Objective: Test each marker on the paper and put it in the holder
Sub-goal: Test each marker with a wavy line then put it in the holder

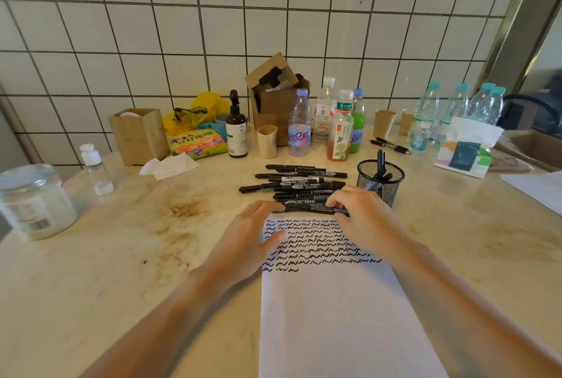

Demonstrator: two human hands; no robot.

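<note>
Nearest marker point(313, 208): lies crosswise at centre frame, just above the top edge of the paper point(334, 316), at the near edge of the pile point(298, 183).

Left hand point(252, 234): fingertips on the marker's left end, thumb resting on the paper over the squiggles. Fingers bent over the barrel; whether this grip has closed on it or only touches, cannot tell.

Right hand point(362, 216): fingers curled down on the marker's right end, seemingly pinching the cap end. Judged a closed grip on the marker, though the contact is partly hidden by the knuckles.

Step in hand, as judged: picking up or uncapping the next marker for its test stroke.

Progress:
- Paper carries many rows of black squiggles in its upper part; the last row is short, at the left. Lower part, toward bottom of frame, is blank.
- Holder point(380, 180), black mesh cup right of the pile, just above the right hand: only one or two markers stand in it.
- Pile holds a good many markers, stacked roughly parallel.
- Judgement: early in the sorting; most markers are left to test and put away.

Surround: bottles point(299, 128), paper cups and a cardboard box along the tiled wall at upper centre; tissue pack point(465, 155) at right; plastic jar point(33, 201) at left edge. Surface point(137, 256) is stained.
</note>
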